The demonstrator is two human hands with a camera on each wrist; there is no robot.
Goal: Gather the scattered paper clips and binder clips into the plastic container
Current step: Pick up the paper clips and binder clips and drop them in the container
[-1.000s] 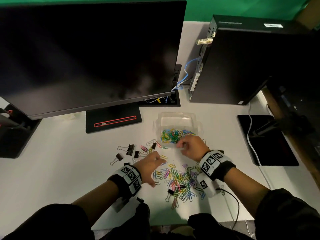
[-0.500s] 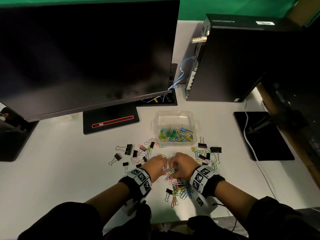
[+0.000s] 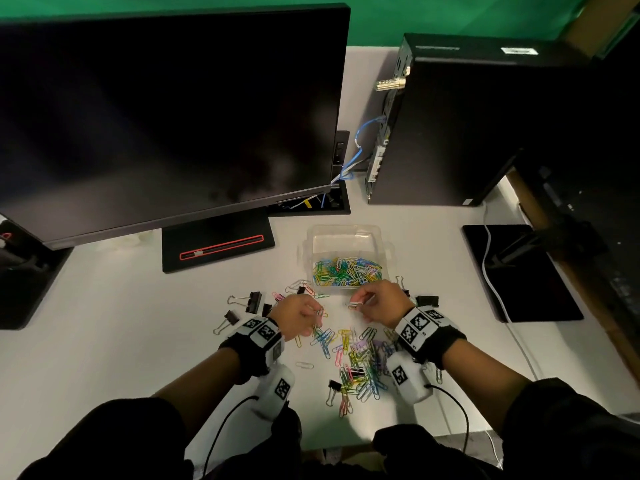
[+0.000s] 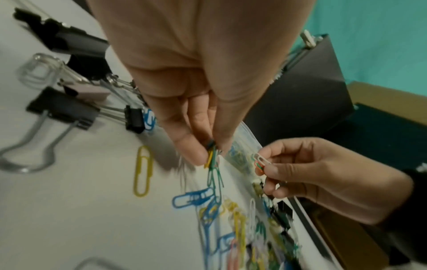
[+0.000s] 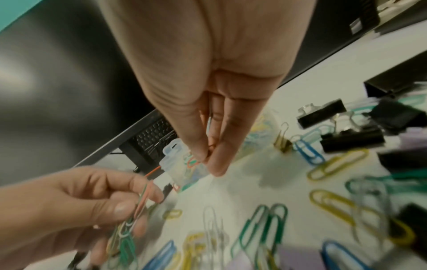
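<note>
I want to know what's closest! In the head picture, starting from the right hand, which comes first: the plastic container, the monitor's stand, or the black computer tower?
From the right hand:
1. Clear plastic container, just beyond the fingers.
2. Black monitor stand with its red outline, farther back and left.
3. Black computer tower, farthest, back right.

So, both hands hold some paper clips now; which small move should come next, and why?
Probably carry the right hand forward over the plastic container and let go of its paper clips. Its grip already pinches a few, and it is the hand closest to the container's near wall. The left hand pinches its own dangling bunch and can follow.
</note>
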